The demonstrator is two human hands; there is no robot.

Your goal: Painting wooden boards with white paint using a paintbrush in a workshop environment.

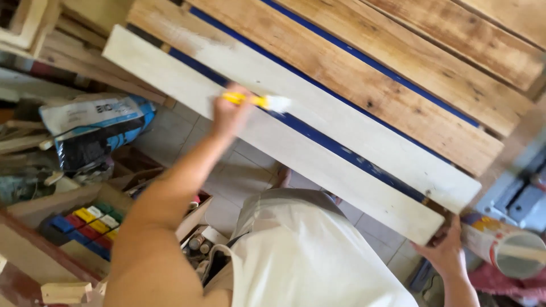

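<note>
A: What do the fingers hold?

B: The left hand (229,112) is clamped on a yellow-handled paintbrush (259,102), whose bristles touch the white-painted slat (364,139) of a wooden pallet (398,74). The right hand (445,250) grips the corner of the nearest white slat (318,165), fingers curled around its end.

A: And around them?

B: Just beside the right hand stands a paint can (506,247) with a stick in it. Bare slats lie beyond, blue showing in the gaps.

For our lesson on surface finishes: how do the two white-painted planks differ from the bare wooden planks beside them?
The white-painted planks are pale and evenly coated; the bare wooden planks are brown with grain and dark knots showing. The painted ones lie nearer the person, the brush on them; the bare ones lie farther off. All run parallel, with blue gaps between.
</note>
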